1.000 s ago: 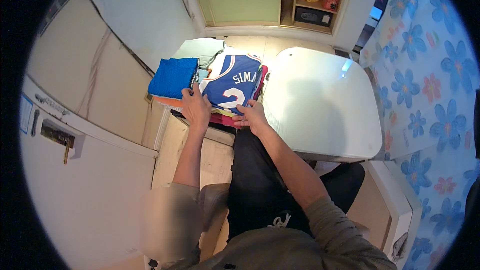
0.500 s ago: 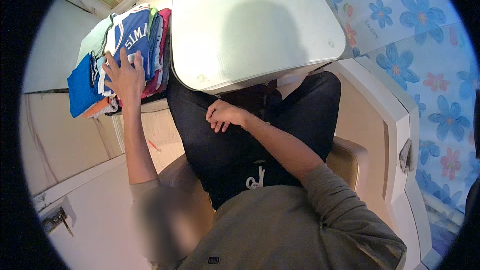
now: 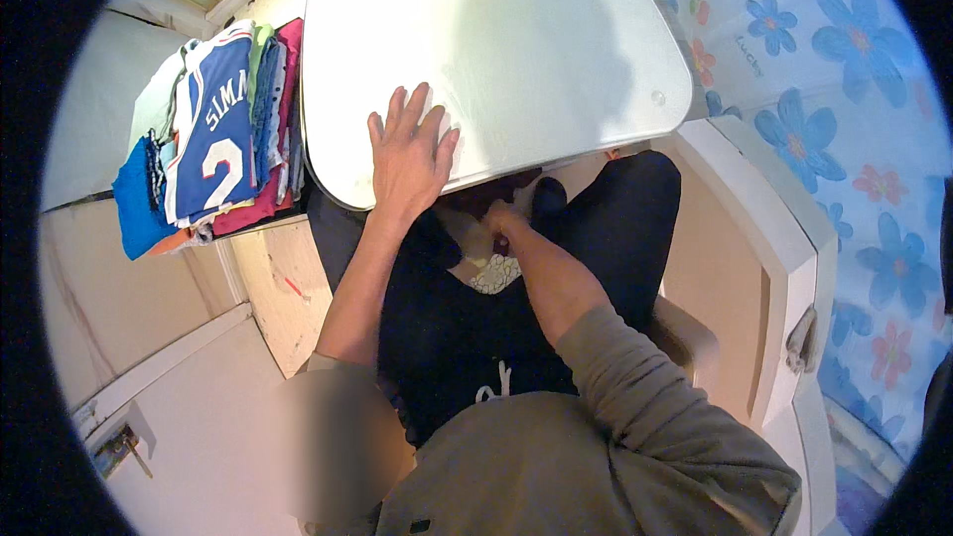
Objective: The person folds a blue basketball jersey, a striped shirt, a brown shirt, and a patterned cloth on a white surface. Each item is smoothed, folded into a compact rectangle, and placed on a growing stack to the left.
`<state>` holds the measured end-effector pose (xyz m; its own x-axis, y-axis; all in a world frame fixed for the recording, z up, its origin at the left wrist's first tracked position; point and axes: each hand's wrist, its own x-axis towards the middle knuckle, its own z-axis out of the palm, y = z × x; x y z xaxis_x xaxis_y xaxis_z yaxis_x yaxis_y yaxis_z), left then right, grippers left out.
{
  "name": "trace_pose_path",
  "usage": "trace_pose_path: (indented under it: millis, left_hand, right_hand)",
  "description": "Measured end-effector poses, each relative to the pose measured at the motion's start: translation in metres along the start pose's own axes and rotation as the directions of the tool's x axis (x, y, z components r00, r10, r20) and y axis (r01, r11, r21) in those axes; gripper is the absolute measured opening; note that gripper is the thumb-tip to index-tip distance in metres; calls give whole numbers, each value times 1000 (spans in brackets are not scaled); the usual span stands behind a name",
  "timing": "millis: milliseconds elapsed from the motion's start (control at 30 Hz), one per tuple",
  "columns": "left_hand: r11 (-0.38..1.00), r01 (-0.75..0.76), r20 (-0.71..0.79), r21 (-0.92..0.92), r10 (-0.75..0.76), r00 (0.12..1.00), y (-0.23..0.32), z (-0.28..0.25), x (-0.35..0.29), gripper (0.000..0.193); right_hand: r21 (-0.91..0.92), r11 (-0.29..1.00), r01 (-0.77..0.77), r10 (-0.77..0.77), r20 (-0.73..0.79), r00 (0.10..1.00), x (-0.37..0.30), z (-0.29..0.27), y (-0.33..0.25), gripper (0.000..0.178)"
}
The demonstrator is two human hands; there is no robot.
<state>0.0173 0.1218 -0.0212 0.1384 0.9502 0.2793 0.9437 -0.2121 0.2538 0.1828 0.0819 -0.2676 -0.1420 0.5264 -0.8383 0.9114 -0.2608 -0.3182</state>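
Observation:
My left hand (image 3: 409, 167) lies open on the near left part of the white tabletop (image 3: 387, 30), palm down and fingers spread. Below the table's near edge, between my legs, is my right hand (image 3: 499, 224). Its fingers look curled, but shadow and the hand itself hide what they hold, if anything. A pale, foot-like shape (image 3: 465, 238) shows beside it. To the left of the table stands a stack of folded clothes, topped by a blue sleeveless jersey (image 3: 220, 109) with white and red trim. A bright blue folded cloth (image 3: 142, 206) sits at the stack's near left.
White wall panels with a metal latch (image 3: 119, 445) close in the left side. On the right are a pale angled panel (image 3: 740, 268) and a blue flower-printed sheet (image 3: 844, 139). A small red strip (image 3: 294, 286) lies on the wooden surface below the clothes.
My left hand has left the jersey on the stack and moved right onto the tabletop. My right hand has gone from my thigh down between my legs, near the table's underside.

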Motion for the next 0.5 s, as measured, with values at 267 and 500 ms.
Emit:
trace_pose_path:
  millis: [267, 500]
  left_hand:
    - [873, 137, -60, -467, -186, 981, -9, -8, 5, 32]
    - [888, 108, -87, -446, -163, 983, -13, -3, 3, 25]
  right_hand:
    - [-17, 984, -175, 166, -245, 955, 51, -59, 14, 27]
    - [-100, 955, -278, 238, -298, 924, 90, -78, 41, 28]
